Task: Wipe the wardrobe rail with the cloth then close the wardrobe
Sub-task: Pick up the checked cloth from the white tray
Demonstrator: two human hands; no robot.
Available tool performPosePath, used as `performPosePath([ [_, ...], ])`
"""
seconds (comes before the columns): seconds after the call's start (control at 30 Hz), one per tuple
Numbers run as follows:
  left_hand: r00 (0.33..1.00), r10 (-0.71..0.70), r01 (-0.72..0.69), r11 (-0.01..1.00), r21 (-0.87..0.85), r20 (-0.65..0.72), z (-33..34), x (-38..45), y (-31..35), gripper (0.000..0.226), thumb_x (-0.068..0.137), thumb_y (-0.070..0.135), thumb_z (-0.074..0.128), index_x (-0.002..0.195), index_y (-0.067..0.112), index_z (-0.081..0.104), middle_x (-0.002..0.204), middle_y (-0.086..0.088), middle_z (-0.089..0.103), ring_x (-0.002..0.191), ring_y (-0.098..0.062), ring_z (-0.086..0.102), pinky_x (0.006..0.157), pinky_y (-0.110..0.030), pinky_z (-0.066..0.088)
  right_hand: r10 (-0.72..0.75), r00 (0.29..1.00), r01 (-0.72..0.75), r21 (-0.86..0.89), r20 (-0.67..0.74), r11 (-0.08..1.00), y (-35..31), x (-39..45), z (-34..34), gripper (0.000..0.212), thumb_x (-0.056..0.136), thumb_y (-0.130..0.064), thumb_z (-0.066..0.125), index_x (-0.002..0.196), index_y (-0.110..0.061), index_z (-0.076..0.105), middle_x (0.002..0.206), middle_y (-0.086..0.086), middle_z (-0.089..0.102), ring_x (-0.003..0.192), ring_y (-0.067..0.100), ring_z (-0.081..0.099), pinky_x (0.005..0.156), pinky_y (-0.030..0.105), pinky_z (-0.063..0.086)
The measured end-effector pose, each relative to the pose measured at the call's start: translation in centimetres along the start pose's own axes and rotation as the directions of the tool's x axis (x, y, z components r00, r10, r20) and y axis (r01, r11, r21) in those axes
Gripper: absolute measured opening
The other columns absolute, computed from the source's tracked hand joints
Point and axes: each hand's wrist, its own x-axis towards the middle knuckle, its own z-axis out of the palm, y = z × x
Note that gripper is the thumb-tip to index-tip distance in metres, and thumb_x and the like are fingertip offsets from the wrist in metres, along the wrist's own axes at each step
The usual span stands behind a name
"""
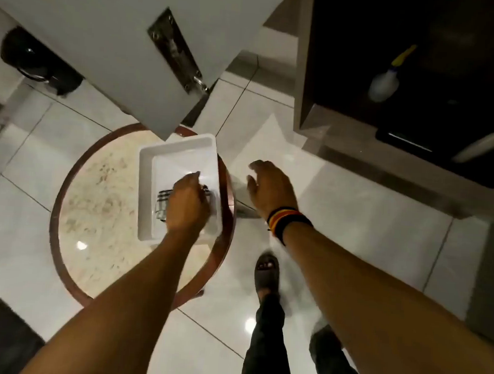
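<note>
A white plastic tray point(178, 151) stands on a round marble-topped table point(100, 195). In it lies a striped cloth point(161, 203), mostly hidden under my left hand point(188, 203), whose fingers are closed on it. My right hand point(269, 188) hovers to the right of the tray with fingers apart and nothing in it; a striped band circles its wrist. The dark open wardrobe point(420, 81) is at the upper right. Its rail is not in view.
A white door point(118, 49) with a metal latch plate hangs above the table's far edge. A spray bottle point(387, 79) lies inside the wardrobe. A black object point(36, 58) sits on the tiled floor at the left. My legs and slippers are below.
</note>
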Motion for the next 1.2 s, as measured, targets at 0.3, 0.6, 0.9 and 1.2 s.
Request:
performPosePath([
  [0.3, 0.934, -0.324, 0.305, 0.943, 0.136, 0.153, 1.3, 4.8, -11.1, 0.034, 0.099, 0.02, 0.054, 0.128, 0.003, 0.059, 0.126, -0.023, 0.064, 0.115, -0.043, 0.061, 0.098, -0.053, 0.052, -0.174, 0.941, 0.165, 0.053, 0.29, 0.985, -6.7, 3.5, 10.5, 0.017, 0.096, -0.008, 0.051, 0.11, -0.004, 0.06, 0.115, 0.017, 0.063, 0.108, 0.038, 0.063, 0.087, 0.041, 0.054],
  [0.6, 0.921, -0.352, 0.342, 0.936, 0.087, 0.167, 3.9, 6.8, -13.4, 0.036, 0.09, 0.018, 0.066, 0.122, 0.002, 0.064, 0.117, -0.022, 0.066, 0.108, -0.041, 0.063, 0.091, -0.048, 0.055, -0.17, 0.922, 0.268, -0.256, 0.347, 0.929, -6.9, 5.8, 16.0, 0.038, 0.09, 0.0, 0.055, 0.128, -0.001, 0.055, 0.128, 0.018, 0.057, 0.123, 0.037, 0.051, 0.105, 0.044, 0.043],
  [0.9, 0.931, -0.362, 0.364, 0.91, -0.199, 0.043, 1.2, 6.0, -12.2, 0.027, 0.079, 0.03, 0.078, 0.091, 0.011, 0.063, 0.08, 0.001, 0.066, 0.077, -0.023, 0.061, 0.063, -0.029, 0.041, -0.073, 0.961, 0.061, 0.054, 0.267, 0.997, -6.9, 4.9, 13.6, 0.029, 0.086, -0.005, 0.065, 0.114, -0.008, 0.059, 0.121, 0.016, 0.055, 0.11, 0.036, 0.059, 0.089, 0.043, 0.052],
  [1.2, 0.964, -0.266, 0.201, 0.783, -0.589, -0.024, -1.9, 3.6, -0.2, 0.034, 0.093, 0.02, 0.07, 0.125, 0.012, 0.063, 0.109, -0.004, 0.068, 0.093, -0.023, 0.066, 0.085, -0.033, 0.056, 0.234, 0.934, -0.358, 0.689, 0.271, 0.63, -1.8, 4.4, 0.3, 0.034, 0.076, -0.006, 0.079, 0.108, -0.009, 0.067, 0.108, 0.016, 0.072, 0.099, 0.032, 0.069, 0.085, 0.043, 0.06],
])
